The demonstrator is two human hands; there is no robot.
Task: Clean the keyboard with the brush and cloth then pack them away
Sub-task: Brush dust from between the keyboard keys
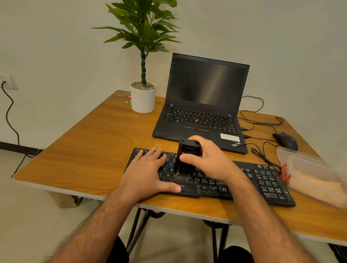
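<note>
A flat black plastic keyboard [236,183] lies along the near edge of the wooden table [99,139]. The left hand [149,172] rests on its left keys, fingers straight and flat. The right hand [209,160] grips a chunky black upright brush [187,152], its bristles touching the middle keys. At the right stands a clear plastic box [316,176] with orange contents. Farther back sit a black mouse [285,140], an open black laptop [205,100] and a white potted plant [142,98].

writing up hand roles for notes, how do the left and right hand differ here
The left hand lies flat with straight fingers on the keyboard; the right hand curls round the upright black brush. The left steadies; the right works the bristles onto the keys. Both are bare and over the keyboard's left half.
</note>
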